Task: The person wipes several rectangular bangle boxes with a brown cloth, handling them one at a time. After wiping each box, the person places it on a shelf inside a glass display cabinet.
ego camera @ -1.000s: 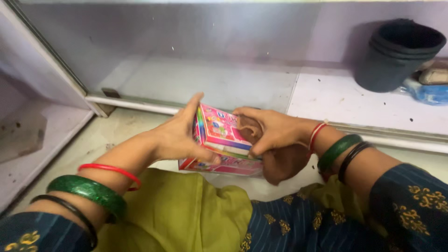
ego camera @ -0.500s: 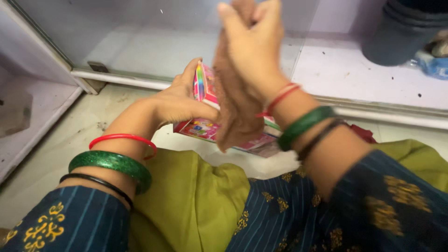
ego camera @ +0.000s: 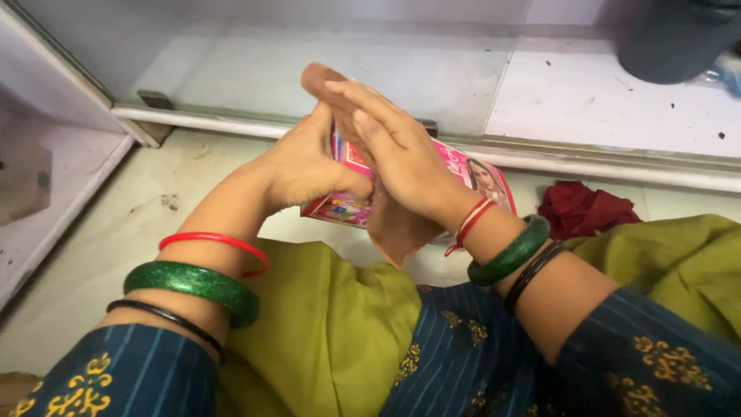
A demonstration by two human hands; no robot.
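Currently, L hand point(ego camera: 309, 166) grips the pink box point(ego camera: 471, 174) at its left end, fingers wrapped round the edge; box sits tilted above the pale floor point(ego camera: 116, 232), just in front of the cabinet's sliding track point(ego camera: 617, 166). R hand point(ego camera: 394, 158) lies flat, fingers extended, pressing a brown cloth point(ego camera: 394, 232) against the box face; cloth hangs below the palm. Red cloth point(ego camera: 583, 210) lies on floor, near R wrist. Dark pot point(ego camera: 671, 42) stands on the shelf, top right.
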